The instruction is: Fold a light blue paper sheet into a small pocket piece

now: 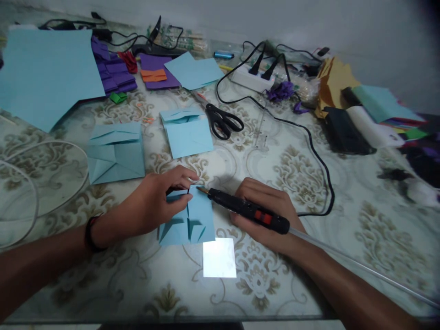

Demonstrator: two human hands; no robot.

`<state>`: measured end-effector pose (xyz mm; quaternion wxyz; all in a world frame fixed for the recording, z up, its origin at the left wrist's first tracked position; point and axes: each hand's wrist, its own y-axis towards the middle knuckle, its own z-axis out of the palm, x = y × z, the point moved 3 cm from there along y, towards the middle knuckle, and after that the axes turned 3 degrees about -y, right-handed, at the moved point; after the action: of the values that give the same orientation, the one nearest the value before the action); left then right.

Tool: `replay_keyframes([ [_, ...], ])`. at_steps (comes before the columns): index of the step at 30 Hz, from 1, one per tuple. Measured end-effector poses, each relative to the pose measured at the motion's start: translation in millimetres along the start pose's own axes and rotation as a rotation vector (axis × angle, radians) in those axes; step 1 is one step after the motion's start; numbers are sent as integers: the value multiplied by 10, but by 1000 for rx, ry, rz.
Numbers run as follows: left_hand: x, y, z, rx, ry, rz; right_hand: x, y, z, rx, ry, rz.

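Observation:
My right hand (pixel 264 206) is wrapped round a black glue gun (pixel 245 206) with a red switch. A long clear glue stick (pixel 360 270) runs out of its rear, over my forearm. Its nozzle points left, at the top edge of a folded light-blue paper piece (pixel 201 215); whether it touches the paper I cannot tell. With thumb and fingers curled, my left hand (pixel 154 199) pinches the upper part of that same paper piece. Behind it lie two more folded light-blue paper pieces, one at the left (pixel 117 153) and one at the centre (pixel 189 135).
Black scissors (pixel 223 121) lie beyond my hands. A white power strip (pixel 252 79) has two plugs in it, and a black cord (pixel 318 151) curves along the right. Large blue sheets (pixel 48 68) fill the back left. A bright white square (pixel 220 257) shows on the patterned table (pixel 154 284).

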<state>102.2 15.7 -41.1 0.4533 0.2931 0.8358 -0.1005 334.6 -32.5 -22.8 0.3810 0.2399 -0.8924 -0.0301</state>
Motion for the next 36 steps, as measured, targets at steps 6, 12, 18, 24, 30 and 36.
replay_keyframes([
  [6,3,0,-9,-13,-8,-3,-13,-8,-48,23,10,4],
  [12,-9,2,-16,-6,-11,-20,-8,-20,-91,26,9,29],
  [18,-13,5,-24,-20,-15,5,-10,-15,-113,29,17,13],
  [24,-9,4,-31,-11,-12,3,-36,-22,-117,43,11,2],
  [30,11,-2,-31,-10,-40,-6,-45,-27,-145,64,13,-1],
  [36,31,-9,-20,-7,-65,-4,-40,-20,-169,91,7,-5],
])
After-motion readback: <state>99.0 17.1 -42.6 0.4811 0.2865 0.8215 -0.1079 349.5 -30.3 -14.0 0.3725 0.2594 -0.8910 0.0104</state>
